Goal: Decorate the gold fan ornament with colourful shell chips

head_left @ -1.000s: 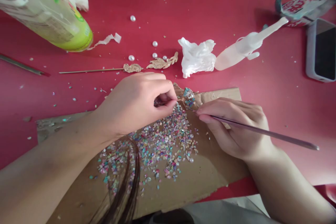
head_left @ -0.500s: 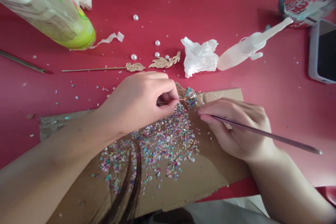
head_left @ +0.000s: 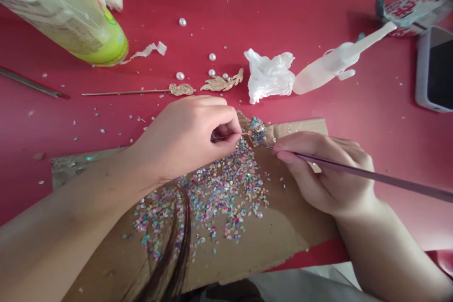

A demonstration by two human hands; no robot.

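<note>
My left hand (head_left: 198,127) is closed in a pinch on the thin stem of a hairpin. The hairpin's fan-shaped head (head_left: 257,130), set with blue, white and brown chips, sticks out to the right of my fingertips. Between the fingers of my right hand (head_left: 329,170) are slim metal tweezers (head_left: 375,175), seen edge-on. Their fine tip is close to the lower edge of the fan; whether it touches or holds a chip is too small to tell. Below both hands, many coloured shell chips (head_left: 219,198) lie spread on a cardboard sheet (head_left: 276,245).
Beyond my hands lie a gold leaf hairpin (head_left: 134,92), a gold leaf piece (head_left: 219,84), loose pearls (head_left: 180,76), crumpled white tissue (head_left: 269,78) and a translucent dropper bottle (head_left: 323,71). A large drink bottle (head_left: 81,23) is at left, a phone (head_left: 439,71) at right. Hair hangs over the chips.
My right hand has shifted slightly right with the tweezers, drawing their tip a little away from beneath the fan. My left hand and the hairpin stay in place.
</note>
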